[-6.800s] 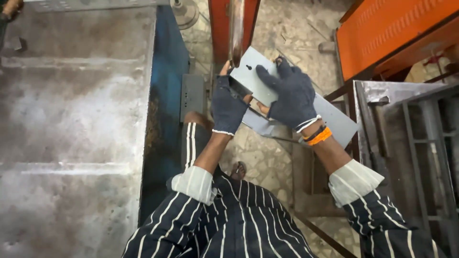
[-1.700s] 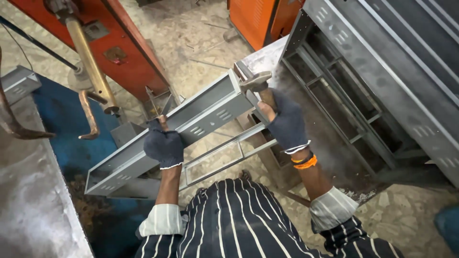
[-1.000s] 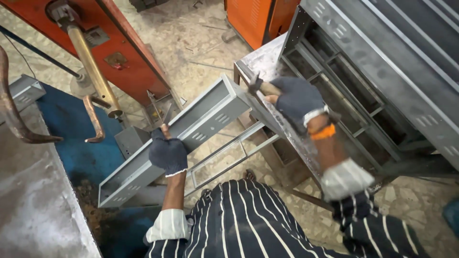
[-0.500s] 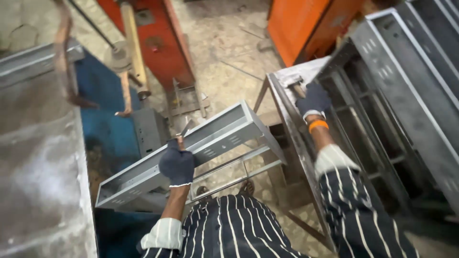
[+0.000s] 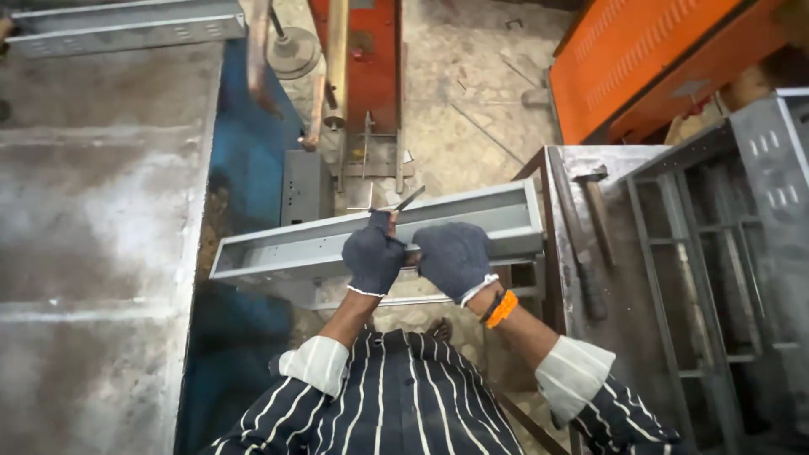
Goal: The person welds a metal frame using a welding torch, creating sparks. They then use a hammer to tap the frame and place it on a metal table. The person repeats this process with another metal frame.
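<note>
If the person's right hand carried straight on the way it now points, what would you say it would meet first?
The right hand already rests on the near wall of the grey metal channel; pushing on, it would probably cross the open trough and meet the far wall, though depth is hard to judge.

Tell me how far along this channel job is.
Done: the grey channel is picked up and held level across the person's front. In hand: left hand and right hand both grip its near wall by the middle. Left: it is not yet set down; the hammer lies untouched on the stand.
</note>
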